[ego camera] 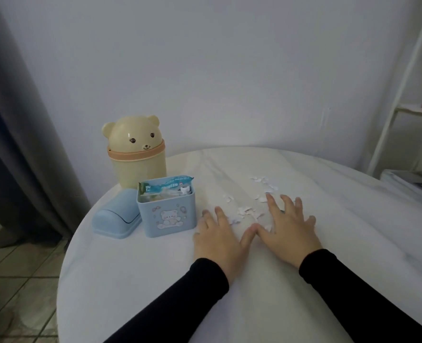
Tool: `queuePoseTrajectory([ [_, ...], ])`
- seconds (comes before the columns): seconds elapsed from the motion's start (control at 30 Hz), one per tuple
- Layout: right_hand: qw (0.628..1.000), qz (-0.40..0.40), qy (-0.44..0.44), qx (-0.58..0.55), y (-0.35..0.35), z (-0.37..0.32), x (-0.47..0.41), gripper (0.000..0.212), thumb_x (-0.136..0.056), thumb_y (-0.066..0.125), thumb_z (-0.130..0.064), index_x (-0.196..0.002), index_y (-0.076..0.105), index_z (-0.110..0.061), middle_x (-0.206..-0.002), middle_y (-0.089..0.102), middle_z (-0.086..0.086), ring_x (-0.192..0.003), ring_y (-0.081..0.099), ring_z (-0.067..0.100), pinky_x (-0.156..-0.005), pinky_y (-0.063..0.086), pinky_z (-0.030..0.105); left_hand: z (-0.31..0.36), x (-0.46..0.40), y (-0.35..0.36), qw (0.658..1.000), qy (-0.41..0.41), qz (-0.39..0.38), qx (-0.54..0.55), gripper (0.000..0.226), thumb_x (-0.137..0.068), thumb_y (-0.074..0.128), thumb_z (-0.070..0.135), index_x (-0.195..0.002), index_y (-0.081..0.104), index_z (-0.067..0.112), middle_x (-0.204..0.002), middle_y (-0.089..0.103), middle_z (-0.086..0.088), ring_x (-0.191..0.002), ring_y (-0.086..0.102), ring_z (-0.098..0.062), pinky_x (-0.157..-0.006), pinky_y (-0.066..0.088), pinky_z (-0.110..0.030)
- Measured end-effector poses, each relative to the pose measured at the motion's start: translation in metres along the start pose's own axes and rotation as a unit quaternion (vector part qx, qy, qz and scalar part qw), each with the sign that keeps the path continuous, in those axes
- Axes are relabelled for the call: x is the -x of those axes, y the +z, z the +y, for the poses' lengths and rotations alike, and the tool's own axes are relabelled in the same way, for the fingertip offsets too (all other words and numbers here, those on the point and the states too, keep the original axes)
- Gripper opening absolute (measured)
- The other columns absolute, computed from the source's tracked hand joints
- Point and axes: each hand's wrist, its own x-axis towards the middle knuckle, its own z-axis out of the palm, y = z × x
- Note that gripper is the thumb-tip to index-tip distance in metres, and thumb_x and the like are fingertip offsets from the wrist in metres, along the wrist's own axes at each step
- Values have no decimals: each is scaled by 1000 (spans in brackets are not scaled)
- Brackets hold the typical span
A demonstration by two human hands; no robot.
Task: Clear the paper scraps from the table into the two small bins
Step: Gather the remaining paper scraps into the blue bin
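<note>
Far out past my left fingertips sits the cream plastic bear-shaped bin with the domed head lid (136, 154), lid on. Nearer, the pale blue rounded plastic lid (117, 217) lies on the table, off its bin. Just beside my little finger stands the pale blue square bin with the bear picture (166, 209), open on top and already stuffed with wrappers, so there's not much room left in it I reckon.

My left hand (217, 237) lies flat on the round table under its white cloth (130, 293), fingers straight and a bit spread, gripping nothing. The thumb tip touches the right thumb.

The small torn white paper scraps (244, 210) are in the gap between both sets of fingers, with a loose trail running on beyond my right fingertips. They look feather-light and floppy, and pinching them one by one would be a pain. I'd rake them into a heap and scoop it up. No common direction to them at all, though the trail as a whole runs away from me, slanting right.

My right hand (287, 233) is also flat, fingers splayed, with a few scraps right at its fingertips.
</note>
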Motion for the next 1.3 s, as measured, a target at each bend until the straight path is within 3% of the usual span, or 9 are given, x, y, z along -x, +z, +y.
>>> queuePoseTrajectory([
  [0.2, 994, -20, 105, -23, 16, 5, -7, 74, -92, 21, -65, -150, -10, -32, -158, -10, 8, -142, -5, 43, -114, 5, 53, 8, -9, 10, 996, -54, -36, -53, 122, -45, -13, 86, -149, -15, 22, -154, 6, -26, -142, 13, -33, -110, 19, -41],
  [0.4, 995, -9, -57, -83, 11, 15, -23, 62, -100, 33, -36, -152, 0, -29, -159, 0, 6, -145, 6, 29, -115, 14, 41, 21, -25, 19, 999, 40, 3, -37, 107, -61, -12, 74, -151, 9, 20, -145, 31, -7, -131, 24, -26, -103, 22, -41],
  [0.5, 998, 17, -34, -42, 10, 26, -35, 63, -98, 34, -47, -151, 1, -34, -158, -12, 2, -145, -9, 31, -114, 11, 52, 21, -32, 20, 999, 37, -26, -27, 94, -75, 9, 82, -151, -3, 29, -154, 12, -7, -142, 4, -28, -110, 10, -50],
  [0.63, 999, -42, 31, -10, 14, 36, -54, 66, -96, 20, -59, -150, -9, -35, -158, -16, 4, -145, -14, 34, -111, 2, 60, 27, -53, 21, 998, 15, -58, -17, 102, -74, 21, 86, -151, -9, 27, -159, -5, -9, -145, -9, -31, -113, -3, -53],
  [0.8, 997, -25, 62, -34, 13, 46, -84, 67, -96, 18, -59, -149, -14, -33, -159, -11, 11, -145, -7, 37, -113, 3, 55, 33, -96, 32, 998, 55, -32, -30, 96, -78, 30, 79, -150, 13, 18, -155, 20, -6, -142, 16, -29, -111, 11, -50],
  [0.93, 995, -19, -46, -90, 12, 48, -99, 61, -100, 27, -45, -152, 3, -24, -152, 28, 11, -139, 24, 31, -113, 20, 42, 34, -108, 36, 978, 189, -3, 89, 39, -90, 42, 51, -102, 58, 17, -107, 58, 5, -108, 50, -14, -98, 34, -35],
  [1.03, 967, 2, -111, -229, 7, 47, -104, 49, -100, 38, -35, -148, 29, -30, -125, 56, 2, -120, 50, 19, -102, 36, 29, 32, -118, 27, 948, 158, 1, 275, 23, -89, 53, 33, -104, 68, 24, -98, 67, 9, -89, 61, -3, -79, 44, -10],
  [1.17, 950, 125, -98, -270, 3, 58, -131, 36, -98, 43, -23, -132, 51, -26, -120, 59, -7, -115, 52, 12, -94, 36, 20, 32, -154, 25, 904, 87, 22, 418, 29, -89, 49, 14, -107, 70, 23, -111, 66, 12, -103, 57, -2, -84, 41, -13],
  [1.3, 966, 64, -101, -230, 7, 69, -159, 40, -98, 42, -32, -138, 46, -27, -137, 51, -6, -129, 43, 16, -110, 32, 32, 31, -192, 33, 927, 102, -27, 360, 38, -91, 42, 19, -123, 61, 27, -133, 56, 10, -126, 44, -7, -107, 32, -25],
])
